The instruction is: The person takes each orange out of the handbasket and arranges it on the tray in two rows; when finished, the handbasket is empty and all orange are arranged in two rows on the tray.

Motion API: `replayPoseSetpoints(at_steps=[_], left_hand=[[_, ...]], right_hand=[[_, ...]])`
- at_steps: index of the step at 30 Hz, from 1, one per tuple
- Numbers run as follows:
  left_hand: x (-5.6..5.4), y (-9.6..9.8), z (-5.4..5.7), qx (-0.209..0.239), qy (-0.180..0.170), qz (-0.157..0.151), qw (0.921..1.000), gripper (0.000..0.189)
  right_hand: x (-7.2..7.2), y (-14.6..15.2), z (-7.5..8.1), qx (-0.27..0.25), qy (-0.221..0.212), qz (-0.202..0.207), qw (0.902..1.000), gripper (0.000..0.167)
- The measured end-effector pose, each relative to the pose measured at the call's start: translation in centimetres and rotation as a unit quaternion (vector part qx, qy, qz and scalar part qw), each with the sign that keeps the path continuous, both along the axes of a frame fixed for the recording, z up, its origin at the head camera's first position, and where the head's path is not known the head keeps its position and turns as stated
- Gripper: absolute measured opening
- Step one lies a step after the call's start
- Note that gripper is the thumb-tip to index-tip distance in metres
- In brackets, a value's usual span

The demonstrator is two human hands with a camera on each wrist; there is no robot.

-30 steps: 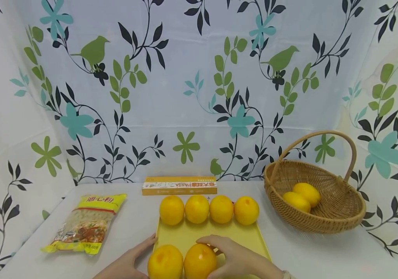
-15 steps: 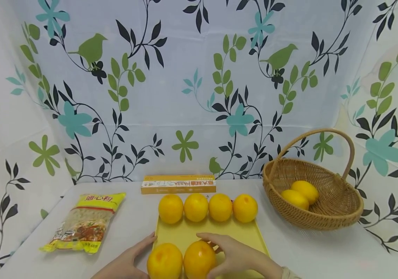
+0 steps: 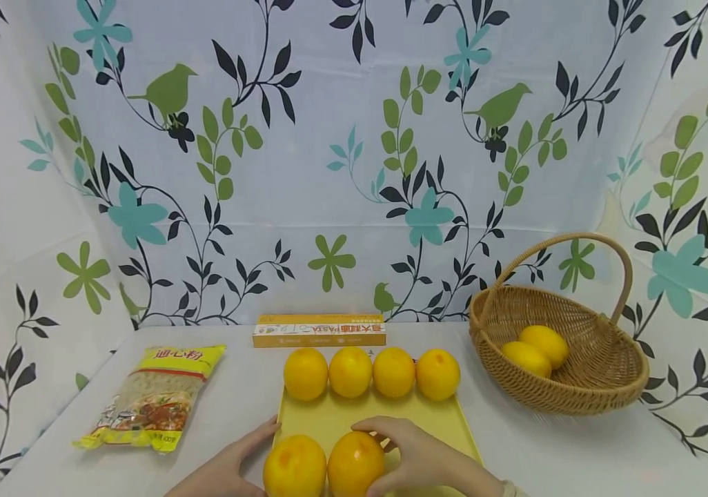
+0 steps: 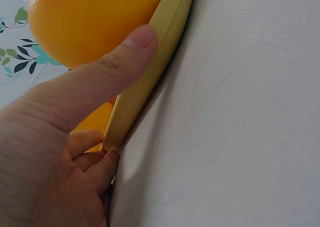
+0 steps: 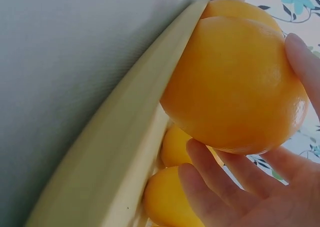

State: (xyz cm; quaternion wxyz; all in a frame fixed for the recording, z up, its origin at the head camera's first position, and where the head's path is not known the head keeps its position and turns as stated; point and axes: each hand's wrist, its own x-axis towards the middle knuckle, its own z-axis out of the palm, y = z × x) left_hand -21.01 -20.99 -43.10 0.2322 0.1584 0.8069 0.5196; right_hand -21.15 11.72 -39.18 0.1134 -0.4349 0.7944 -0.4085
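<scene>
In the head view my right hand (image 3: 413, 455) holds a large orange (image 3: 356, 466) at the near end of a shallow yellow tray (image 3: 329, 417). Its thumb and fingers lie around the fruit's sides, as the right wrist view shows with the orange (image 5: 235, 87) above the spread fingers. Beside it, touching, sits a second orange (image 3: 295, 469). My left hand (image 3: 230, 466) holds the tray's left edge: in the left wrist view the thumb lies against the tray wall (image 4: 165, 42), and the bent fingertips meet the rim farther along.
A row of several oranges (image 3: 350, 373) lines the tray's far end. Behind stands a pasta box (image 3: 319, 331). A yellow-topped food packet (image 3: 155, 400) lies at left on the white table (image 3: 230, 386). At right is a wicker basket (image 3: 577, 393) with two lemons (image 3: 537, 348).
Both hands and the oranges stay in place. Only the head view shifts slightly up and down between the frames.
</scene>
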Motion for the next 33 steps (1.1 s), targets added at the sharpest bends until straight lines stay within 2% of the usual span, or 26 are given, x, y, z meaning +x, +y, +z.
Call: replayPoseSetpoints(at_steps=[7, 23, 33], left_hand=[[0.0, 0.0, 0.1, -0.005, 0.009, -0.002, 1.0000, 0.094], [0.0, 0.2, 0.1, 0.001, -0.012, 0.003, 0.9999, 0.094], [0.0, 0.1, 0.1, 0.003, -0.020, 0.007, 0.9998, 0.094]], right_hand=[[0.1, -0.1, 0.1, -0.002, 0.003, -0.010, 0.9999, 0.067], [0.0, 0.2, 0.3, 0.009, 0.000, -0.004, 1.0000, 0.069], [0.0, 1.4, 2.2, -0.034, 0.037, -0.040, 0.9979, 0.070]])
